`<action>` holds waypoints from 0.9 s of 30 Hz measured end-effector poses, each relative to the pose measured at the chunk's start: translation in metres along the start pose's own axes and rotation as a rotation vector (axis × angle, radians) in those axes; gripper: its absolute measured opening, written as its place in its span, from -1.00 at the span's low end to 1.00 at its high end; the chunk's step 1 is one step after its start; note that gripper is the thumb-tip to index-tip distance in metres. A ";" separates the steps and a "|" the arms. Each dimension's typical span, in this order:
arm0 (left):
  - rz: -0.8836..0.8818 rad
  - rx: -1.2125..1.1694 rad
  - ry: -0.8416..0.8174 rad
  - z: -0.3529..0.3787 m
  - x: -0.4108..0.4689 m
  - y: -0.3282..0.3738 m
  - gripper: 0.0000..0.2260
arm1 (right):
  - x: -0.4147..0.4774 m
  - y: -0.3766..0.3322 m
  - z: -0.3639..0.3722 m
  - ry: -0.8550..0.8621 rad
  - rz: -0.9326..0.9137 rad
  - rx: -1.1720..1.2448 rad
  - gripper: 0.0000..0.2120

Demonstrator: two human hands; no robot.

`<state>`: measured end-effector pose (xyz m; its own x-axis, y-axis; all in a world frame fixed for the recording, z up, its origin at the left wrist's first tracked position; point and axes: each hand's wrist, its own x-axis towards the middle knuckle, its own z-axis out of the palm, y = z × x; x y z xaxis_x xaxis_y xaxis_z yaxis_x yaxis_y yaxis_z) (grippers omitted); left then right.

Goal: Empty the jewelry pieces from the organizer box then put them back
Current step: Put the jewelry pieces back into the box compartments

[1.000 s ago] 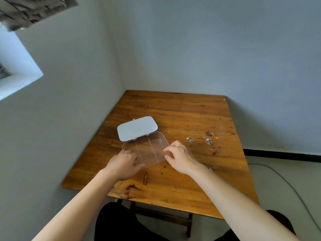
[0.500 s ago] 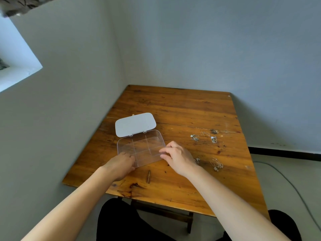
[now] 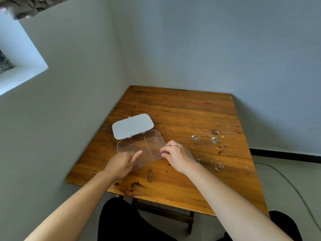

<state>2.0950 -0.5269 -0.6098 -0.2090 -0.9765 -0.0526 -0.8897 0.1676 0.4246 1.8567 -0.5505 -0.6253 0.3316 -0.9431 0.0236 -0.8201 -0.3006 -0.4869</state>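
The clear organizer box (image 3: 141,148) sits on the wooden table (image 3: 182,108), near its left edge, and serves as the landmark here. Its white lid (image 3: 132,125) lies flat and open behind it. All its little compartments look empty.

The jewelry pieces are out on the table, to the right of the box. Two small chain pieces (image 3: 205,137) lie farther back, and two more chain pieces (image 3: 217,164) lie nearer the front.

The box is probably light, stiff and a bit slippery, so it is best held by its side walls. The chains are probably thin, floppy and easy to tangle. Pinching one near its charm looks best.

The left hand (image 3: 121,164) rests on the front left corner of the box, fingers loosely curled over the rim. The right hand (image 3: 177,155) touches the right end of the box with bent fingertips (image 3: 164,151). Neither hand holds any jewelry.
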 end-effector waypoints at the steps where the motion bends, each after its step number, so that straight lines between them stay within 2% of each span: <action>1: -0.016 0.020 0.072 0.003 -0.001 0.000 -0.49 | -0.001 0.000 0.000 0.001 0.002 0.006 -0.74; 6: -0.018 0.147 0.419 -0.002 0.000 0.012 -0.56 | -0.002 0.003 0.000 -0.002 0.017 0.096 -0.68; 10: -0.024 0.069 0.472 -0.016 0.019 0.034 -0.58 | -0.013 0.015 -0.007 0.000 0.015 0.183 -0.61; 13: -0.065 -0.154 0.369 -0.020 0.044 0.060 -0.55 | -0.025 0.040 -0.015 0.065 0.092 0.126 -0.63; 16: -0.212 -0.428 0.174 -0.018 0.071 0.085 -0.49 | -0.040 0.074 -0.017 0.131 0.132 -0.069 -0.70; 20: -0.413 -0.743 -0.116 -0.005 0.103 0.119 -0.66 | -0.056 0.106 -0.013 0.219 0.103 -0.154 -0.71; 24: -0.434 -0.853 -0.180 0.023 0.127 0.139 -0.83 | -0.062 0.115 -0.001 0.314 0.066 -0.076 -0.70; 27: -0.336 -0.677 -0.111 0.047 0.139 0.143 -0.96 | -0.063 0.116 0.003 0.323 0.069 -0.065 -0.68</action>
<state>1.9192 -0.6326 -0.5989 -0.0422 -0.9351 -0.3518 -0.4776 -0.2904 0.8292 1.7422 -0.5258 -0.6858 0.1180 -0.9547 0.2732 -0.8670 -0.2332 -0.4404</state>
